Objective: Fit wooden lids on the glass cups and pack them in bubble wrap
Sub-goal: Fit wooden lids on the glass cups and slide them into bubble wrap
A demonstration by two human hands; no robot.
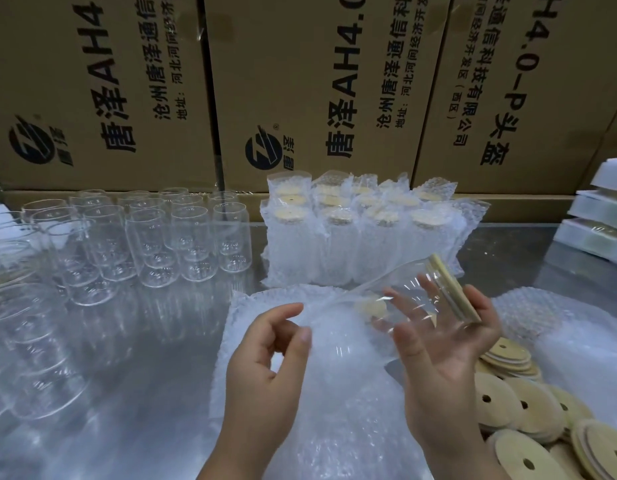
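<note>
1. Reading from the head view, the cardboard cartons (pixel 300 81) stacked beyond both hands carried sideways black print: "唐泽AH4.0", "沧州唐泽通信科技有限公司" and an address line starting "地址:河北河间经济开发区". The carton furthest right read "AH4.0-P头盔".
2. The right hand (pixel 445 344) held a clear glass cup (pixel 414 299) tilted on its side, thumb on the near wall and fingers behind it. A round, pale wooden lid (pixel 452 289) sat on the cup's mouth, at the end away from the left hand.
3. The left hand (pixel 265 351) had its fingers curled, with thumb and forefinger closed on the thin edge of a bubble-wrap bag (pixel 334 358) that lay under both hands. The cup's base met the bag's film.
4. Beyond the grip stood wrapped cups (pixel 352 237), upright in dimpled wrap with lids showing on top.
5. Left of the left hand, bare glass cups (pixel 154 237) stood in rows, smooth and cylindrical.
6. Just right of the right wrist lay loose wooden lids (pixel 528 410), flat discs each with a small hole.
7. The shiny metal table (pixel 144 393) showed open surface below and left of the left hand.
</note>
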